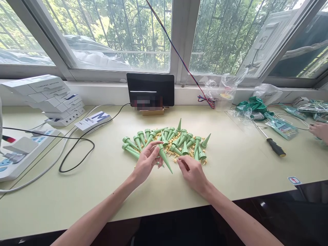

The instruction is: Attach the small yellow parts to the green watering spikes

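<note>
My left hand (pixel 147 160) grips a green plastic watering spike (pixel 165 159) near its ribbed cap, the point slanting down to the right. Just right of it, my right hand (pixel 191 171) is closed in a pinch low over the table. A small yellow peg (pixel 174 160) shows at its fingertips. Behind both hands spreads a pile of similar green spikes (pixel 182 138), most lying on their sides and a few standing point up. Loose yellow pegs (pixel 169 150) are scattered among them. My left fingers hide part of the pile.
A dark tablet (pixel 151 87) leans on a cardboard stand by the window. White boxes (pixel 51 95), a power strip (pixel 28 150) and cables occupy the left. On the right are a screwdriver (pixel 275 147), green plastic packets (pixel 280 124) and another person's hand (pixel 320 131).
</note>
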A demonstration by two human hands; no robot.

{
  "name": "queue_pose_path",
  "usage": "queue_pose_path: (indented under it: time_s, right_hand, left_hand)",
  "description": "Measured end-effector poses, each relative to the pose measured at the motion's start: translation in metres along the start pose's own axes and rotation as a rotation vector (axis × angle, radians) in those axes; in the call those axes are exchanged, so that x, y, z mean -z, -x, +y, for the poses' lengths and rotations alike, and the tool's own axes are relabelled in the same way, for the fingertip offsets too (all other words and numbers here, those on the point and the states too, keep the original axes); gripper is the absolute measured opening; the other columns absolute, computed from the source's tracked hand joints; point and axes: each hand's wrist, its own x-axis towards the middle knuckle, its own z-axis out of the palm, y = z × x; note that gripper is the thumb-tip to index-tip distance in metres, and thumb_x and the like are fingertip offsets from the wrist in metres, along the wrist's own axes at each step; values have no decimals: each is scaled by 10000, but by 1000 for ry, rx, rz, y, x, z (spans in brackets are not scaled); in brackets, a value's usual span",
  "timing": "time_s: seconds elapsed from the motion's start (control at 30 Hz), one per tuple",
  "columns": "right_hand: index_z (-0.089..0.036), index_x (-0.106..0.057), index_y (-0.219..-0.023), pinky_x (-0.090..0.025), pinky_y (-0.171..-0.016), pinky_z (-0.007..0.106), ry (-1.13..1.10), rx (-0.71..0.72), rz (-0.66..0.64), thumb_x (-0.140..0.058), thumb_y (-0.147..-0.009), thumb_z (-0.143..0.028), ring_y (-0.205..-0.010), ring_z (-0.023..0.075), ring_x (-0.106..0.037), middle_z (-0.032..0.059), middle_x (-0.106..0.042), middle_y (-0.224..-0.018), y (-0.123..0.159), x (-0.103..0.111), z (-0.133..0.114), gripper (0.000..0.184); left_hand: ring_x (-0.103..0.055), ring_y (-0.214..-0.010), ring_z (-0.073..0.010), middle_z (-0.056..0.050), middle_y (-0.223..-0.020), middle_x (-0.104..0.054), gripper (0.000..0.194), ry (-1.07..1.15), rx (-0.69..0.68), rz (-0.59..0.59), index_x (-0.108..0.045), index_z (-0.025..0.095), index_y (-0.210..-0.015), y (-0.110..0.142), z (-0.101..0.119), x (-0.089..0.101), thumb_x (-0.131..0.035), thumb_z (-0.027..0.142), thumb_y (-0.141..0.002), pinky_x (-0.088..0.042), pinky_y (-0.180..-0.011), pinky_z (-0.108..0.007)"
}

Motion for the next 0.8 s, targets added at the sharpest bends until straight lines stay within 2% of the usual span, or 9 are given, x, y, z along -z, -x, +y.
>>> queue_pose_path:
  time_s: [0.23, 0.43, 0.6, 0.7, 0.8]
  right_hand:
    - [-165, -637, -1119, -481, -659, 279, 124, -41, -122, -485, -979, -187, -706, 166, -605, 43, -635, -827, 0, -5, 4, 207]
    - [-164, -635, -986, -462, -632, 262, 236, -33, -167, -465, -985, -168, -737, 169, -621, 48, -626, -848, -1, -10, 2, 170]
    - [-154, -598, -927, -425, -567, 263, 355, -7, -234, -452, -986, -163, -668, 165, -604, 56, -631, -854, -4, -11, -2, 158]
    - [-159, -585, -893, -417, -550, 265, 379, -9, -253, -453, -982, -164, -644, 165, -598, 57, -635, -838, -12, -10, -5, 160]
    - [-162, -588, -888, -429, -574, 265, 381, -11, -219, -453, -989, -182, -668, 169, -612, 62, -644, -842, -29, -9, -6, 169]
  left_hand:
    - [-473, -503, -74, -4, -752, -573, 341, 48, 29, 0, -574, 165, -1091, 1, -1, -1, -634, 435, -891, -415, -430, -211]
    - [-473, -496, -72, 0, -731, -571, 332, 44, 41, -16, -591, 160, -1059, 1, 1, -2, -645, 436, -883, -417, -424, -206]
    - [-488, -507, -76, -7, -744, -585, 331, 49, 55, -24, -594, 159, -1042, 2, 1, -3, -650, 440, -877, -410, -424, -202]
    - [-485, -512, -77, 2, -727, -568, 329, 55, 56, -18, -607, 160, -1026, 2, 1, -4, -662, 443, -867, -413, -428, -202]
    - [-481, -515, -81, 4, -715, -560, 342, 54, 60, -10, -616, 158, -1017, 2, 1, -3, -673, 454, -854, -417, -430, -206]
